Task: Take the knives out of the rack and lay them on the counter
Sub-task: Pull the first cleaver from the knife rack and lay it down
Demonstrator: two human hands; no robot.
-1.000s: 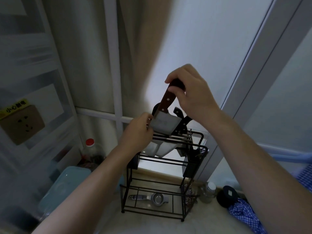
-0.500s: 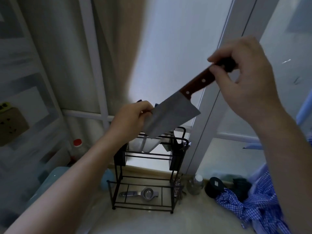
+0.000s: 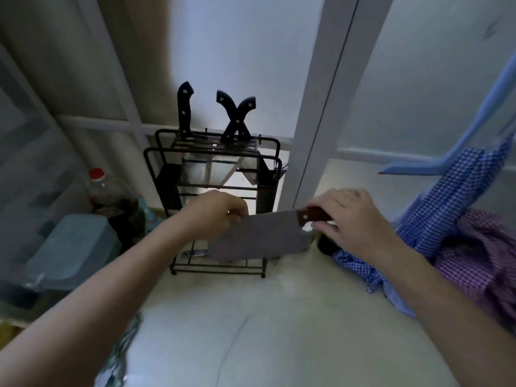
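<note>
Both hands level, right hand [image 3: 353,219] gripping cleaver [image 3: 259,238] handle, left hand [image 3: 216,216] pinching blade

Pale counter [image 3: 293,331], black wire rack [image 3: 215,208] standing at its back, red-capped bottle [image 3: 111,196] and what looks like a teal lidded box [image 3: 69,247] at left, checked cloths [image 3: 460,241] heaped at right

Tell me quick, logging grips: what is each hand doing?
Left hand: pinching the blade end of the steel, brown-handled cleaver.
Right hand: closed on the cleaver's handle.
</note>
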